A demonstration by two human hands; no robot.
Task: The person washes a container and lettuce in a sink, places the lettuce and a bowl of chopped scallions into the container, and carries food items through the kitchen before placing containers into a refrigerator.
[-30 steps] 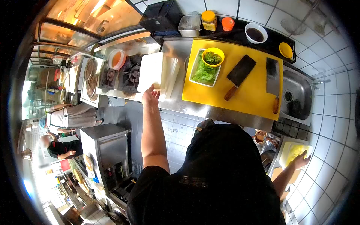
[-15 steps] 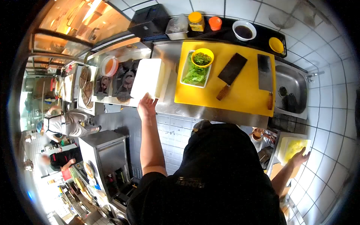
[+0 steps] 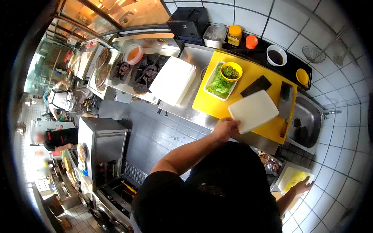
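Left hand (image 3: 226, 129) grips a white lid (image 3: 253, 111) above the board (image 3: 208, 99) — right hand (image 3: 302, 186) meets a tub (image 3: 286, 176), grip indeterminable.

Can't read a single word here tbh. The far yellow-lidded jar (image 3: 234, 35) has a label too small to make out, black box (image 3: 188, 22) left of it shows a tiny mark, and the near shirt's (image 3: 210, 190) print is blurry.

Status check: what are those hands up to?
Left hand gripping white lid. Right hand at white tub. Lid partly hiding cleaver.
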